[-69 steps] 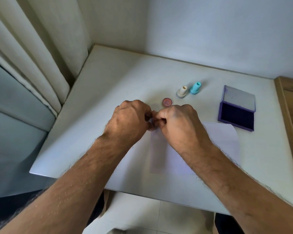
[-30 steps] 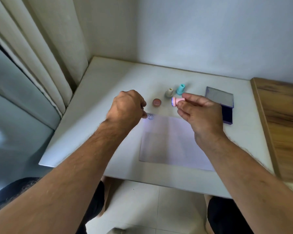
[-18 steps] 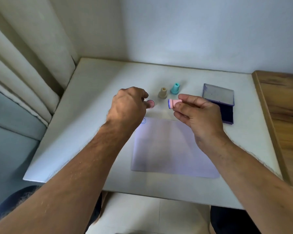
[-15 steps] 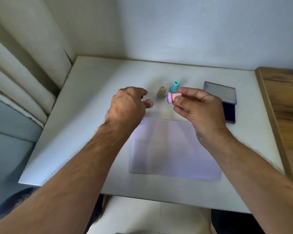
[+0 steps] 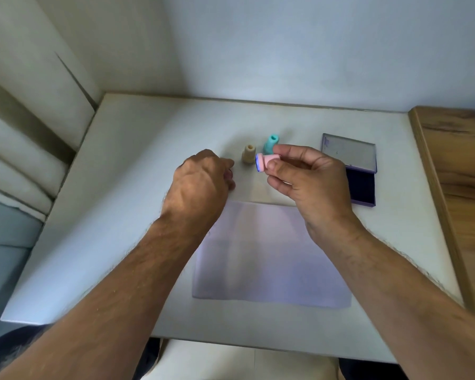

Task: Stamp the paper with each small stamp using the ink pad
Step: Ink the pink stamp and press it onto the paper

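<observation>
Fingers of the right hand (image 5: pixel 310 179) are pinched round the pink stamp (image 5: pixel 265 162), thumb below and index on top, so it is held clear of the table (image 5: pixel 137 187), above the far edge of the paper (image 5: pixel 269 256). Its long axis is laid roughly level, running left to right; the inked face, rimmed in blue, is turned toward the left hand (image 5: pixel 200 185) and the handle end is buried in the right-hand grip. Fingers of the left hand are curled down at the table just left of the beige stamp (image 5: pixel 249 153); something reddish is glimpsed under the fingertips, possibly the pink stamp's cap, but whether it is gripped cannot be told. Blue ink on the face suggests the pink stamp has been inked; any print on the paper's near-left corner is hidden by the left hand. Beige stamp and teal stamp (image 5: pixel 270 144) are stood upright beyond the paper, judged still to be done. Ink pad (image 5: pixel 361 185) is left open at the right, lid flipped back.
</observation>
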A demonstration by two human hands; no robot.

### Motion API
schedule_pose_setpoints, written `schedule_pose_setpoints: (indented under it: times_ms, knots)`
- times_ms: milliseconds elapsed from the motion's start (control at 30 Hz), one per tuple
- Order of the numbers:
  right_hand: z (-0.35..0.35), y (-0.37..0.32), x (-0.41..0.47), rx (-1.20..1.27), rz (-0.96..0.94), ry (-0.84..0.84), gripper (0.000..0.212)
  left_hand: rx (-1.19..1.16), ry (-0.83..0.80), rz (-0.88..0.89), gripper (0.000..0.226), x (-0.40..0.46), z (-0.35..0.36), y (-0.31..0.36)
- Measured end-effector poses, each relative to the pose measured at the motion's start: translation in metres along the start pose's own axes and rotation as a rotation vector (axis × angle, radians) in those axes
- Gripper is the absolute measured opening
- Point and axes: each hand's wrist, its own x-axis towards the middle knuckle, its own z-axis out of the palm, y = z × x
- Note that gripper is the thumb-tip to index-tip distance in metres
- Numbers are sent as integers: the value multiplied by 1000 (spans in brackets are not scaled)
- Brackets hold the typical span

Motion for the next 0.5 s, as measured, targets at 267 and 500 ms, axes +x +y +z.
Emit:
schedule_pose_setpoints:
  times_ms: [267,500]
  knots:
    - [1,-5,-2,36,-7,12,18,-628,62,-184,19,-2,-20,15]
    - [7,-7,-5,149,-30,-31,17,-1404,-60,-378,11,2,-32,18]
